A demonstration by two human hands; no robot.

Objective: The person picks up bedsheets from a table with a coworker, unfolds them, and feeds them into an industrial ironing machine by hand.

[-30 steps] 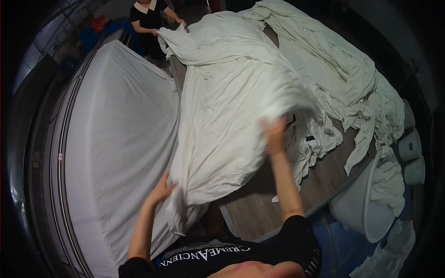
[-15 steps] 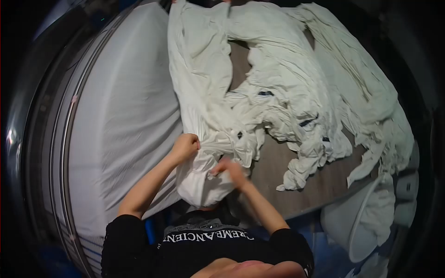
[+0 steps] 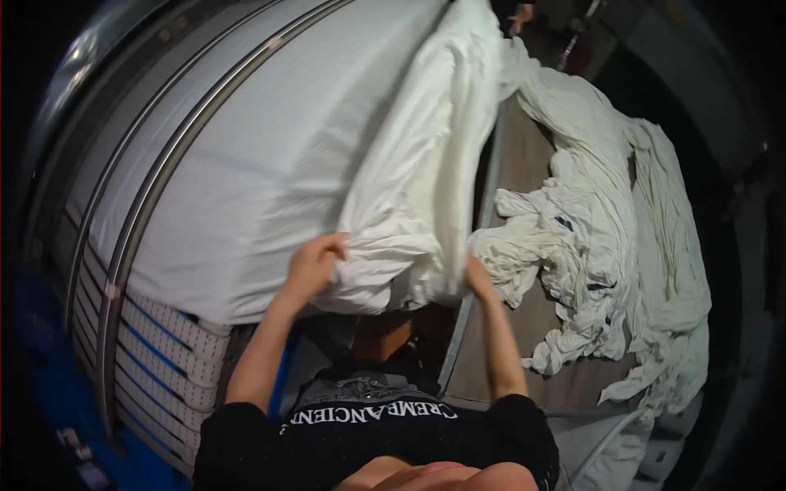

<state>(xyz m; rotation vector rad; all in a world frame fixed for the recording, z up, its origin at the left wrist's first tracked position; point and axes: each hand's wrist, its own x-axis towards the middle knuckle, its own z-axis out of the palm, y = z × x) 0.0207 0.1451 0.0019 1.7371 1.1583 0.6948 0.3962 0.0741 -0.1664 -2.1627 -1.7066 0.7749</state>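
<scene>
A white cloth sheet (image 3: pixel 409 188) stretches away from me, its near edge bunched. My left hand (image 3: pixel 314 263) is closed on the left corner of that edge, thumb and fingers pinching the fabric. At the right side of the same edge, my right hand (image 3: pixel 477 275) is closed on the cloth, its fingers partly hidden. The sheet hangs between the grey-white padded surface (image 3: pixel 270 139) on the left and the wooden tabletop (image 3: pixel 491 360) on the right. Behind my right hand lies a heap of crumpled white cloths (image 3: pixel 573 188) with small dark tags.
A curved metal rail (image 3: pixel 160 180) runs along the left, above a slatted white conveyor part (image 3: pixel 164 360). Another person's hand (image 3: pixel 521 16) shows at the far top. A white bin (image 3: pixel 602 458) stands at lower right, with cloth draping over it.
The sheet has come off the tabletop and moved left toward the padded surface. My hands have spread apart along its near edge. The view has turned, so the table sits farther right.
</scene>
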